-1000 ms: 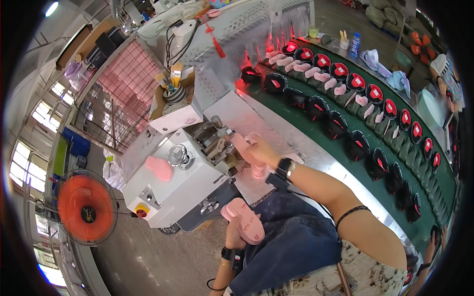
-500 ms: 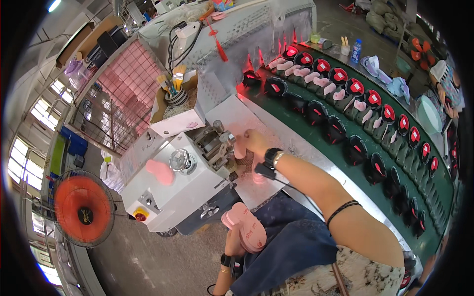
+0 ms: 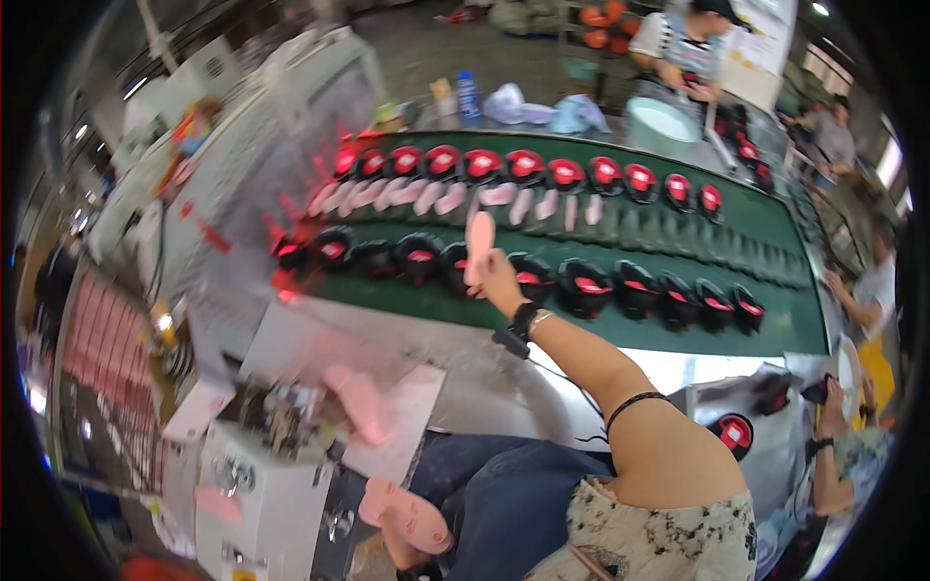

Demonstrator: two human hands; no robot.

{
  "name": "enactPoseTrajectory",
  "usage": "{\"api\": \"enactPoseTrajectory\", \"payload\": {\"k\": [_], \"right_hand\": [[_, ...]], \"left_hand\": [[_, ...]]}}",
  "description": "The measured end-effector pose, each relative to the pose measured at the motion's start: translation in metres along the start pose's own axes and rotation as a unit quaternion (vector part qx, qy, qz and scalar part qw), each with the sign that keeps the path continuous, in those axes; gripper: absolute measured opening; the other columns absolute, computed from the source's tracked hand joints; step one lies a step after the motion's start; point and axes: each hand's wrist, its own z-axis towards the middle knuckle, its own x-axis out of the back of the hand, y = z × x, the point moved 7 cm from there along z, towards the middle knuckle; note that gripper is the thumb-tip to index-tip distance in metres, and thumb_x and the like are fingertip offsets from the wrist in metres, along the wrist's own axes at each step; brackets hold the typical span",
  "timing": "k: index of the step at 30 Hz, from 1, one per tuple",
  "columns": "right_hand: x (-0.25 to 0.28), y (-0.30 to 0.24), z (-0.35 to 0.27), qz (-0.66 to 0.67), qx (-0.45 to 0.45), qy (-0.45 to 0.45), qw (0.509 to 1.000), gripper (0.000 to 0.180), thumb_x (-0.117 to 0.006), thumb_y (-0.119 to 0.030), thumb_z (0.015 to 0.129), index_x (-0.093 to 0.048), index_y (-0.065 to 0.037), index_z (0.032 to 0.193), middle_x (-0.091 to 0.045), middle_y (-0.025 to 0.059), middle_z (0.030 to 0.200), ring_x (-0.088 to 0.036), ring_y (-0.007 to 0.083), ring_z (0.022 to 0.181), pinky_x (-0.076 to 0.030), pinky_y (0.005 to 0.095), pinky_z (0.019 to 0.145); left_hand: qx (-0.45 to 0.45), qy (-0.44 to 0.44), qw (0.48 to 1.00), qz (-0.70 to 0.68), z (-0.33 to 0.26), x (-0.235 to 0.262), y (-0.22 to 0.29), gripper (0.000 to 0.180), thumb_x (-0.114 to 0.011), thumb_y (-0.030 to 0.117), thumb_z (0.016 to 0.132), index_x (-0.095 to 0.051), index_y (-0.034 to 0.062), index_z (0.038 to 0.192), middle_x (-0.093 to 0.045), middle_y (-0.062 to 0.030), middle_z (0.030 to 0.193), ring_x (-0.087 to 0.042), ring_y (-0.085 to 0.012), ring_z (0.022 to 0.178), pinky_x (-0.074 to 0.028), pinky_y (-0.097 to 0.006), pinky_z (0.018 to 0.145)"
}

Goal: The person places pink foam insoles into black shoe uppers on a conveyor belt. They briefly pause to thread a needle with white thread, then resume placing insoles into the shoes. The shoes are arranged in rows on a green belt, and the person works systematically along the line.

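My right hand [image 3: 501, 283] is closed on a single pink insole [image 3: 480, 235], held upright over the green conveyor belt [image 3: 790, 324]. Close beneath that hand runs the near row of black shoes [image 3: 585, 289] with red inside. Beyond it, a line of pink insoles [image 3: 450, 199] lies along dark supports, and behind them is a far row of black and red shoes [image 3: 481, 165]. Low in the picture, near my lap, my left hand [image 3: 395, 548] grips a stack of pink insoles [image 3: 412, 515]; its fingers are partly hidden by the stack.
A pale machine [image 3: 262, 513] with a knob stands at lower left. More pink insoles [image 3: 363, 407], blurred, lie on the metal worktop beside it. A steam-hazed housing [image 3: 262, 165] closes the belt's left end. Co-workers [image 3: 678, 58] are at the far side and right.
My view has swung right, toward the belt. My right hand has left the machine's front and reaches over the belt with an insole. My left hand still holds its stack.
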Motion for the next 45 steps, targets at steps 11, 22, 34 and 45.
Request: {"api": "enactPoseTrajectory", "payload": {"k": [11,22,34,45], "right_hand": [[0.389,0.026,0.04,-0.306,0.009,0.261,0.915,0.033,-0.058,-0.008,0.076,-0.069,0.002,0.105,-0.07,0.0233,0.087,-0.067,0.0394,0.085,-0.052,0.044,0.079],[-0.074,-0.049,-0.211,-0.103,-0.107,-0.512,0.846,0.03,-0.055,-0.035,0.099,-0.067,-0.008,0.101,-0.064,0.0001,0.085,-0.059,0.0078,0.067,-0.048,0.0265,0.057],[-0.265,-0.038,-0.225,-0.046,0.048,-0.413,0.908,0.036,-0.067,-0.021,0.089,-0.056,0.006,0.112,-0.065,0.0096,0.095,-0.063,0.0148,0.082,-0.052,0.0302,0.071],[-0.3,-0.109,-0.185,-0.287,0.278,-0.335,0.853,0.035,-0.066,-0.024,0.085,-0.057,0.003,0.105,-0.065,0.0212,0.092,-0.064,0.0373,0.085,-0.051,0.0429,0.076]], "left_hand": [[0.224,-0.068,0.972,0.026,0.007,-0.051,-0.018,0.054,-0.052,0.047,0.093,-0.051,0.0085,0.131,-0.06,-0.011,0.121,-0.059,-0.0296,0.106,-0.05,-0.046,0.086],[0.069,-0.022,0.994,0.084,-0.012,-0.108,0.009,0.036,-0.061,0.011,0.091,-0.054,-0.0046,0.123,-0.064,-0.0129,0.111,-0.065,-0.0252,0.099,-0.054,-0.039,0.088],[0.09,0.041,0.993,-0.065,-0.061,-0.049,0.018,0.038,-0.054,0.031,0.092,-0.053,-0.0002,0.113,-0.062,-0.0143,0.1,-0.064,-0.0338,0.096,-0.052,-0.044,0.089],[0.071,-0.01,0.997,-0.037,-0.065,-0.049,0.02,0.046,-0.043,0.032,0.097,-0.047,-0.0043,0.125,-0.061,-0.018,0.111,-0.061,-0.0377,0.109,-0.049,-0.047,0.095]]}}
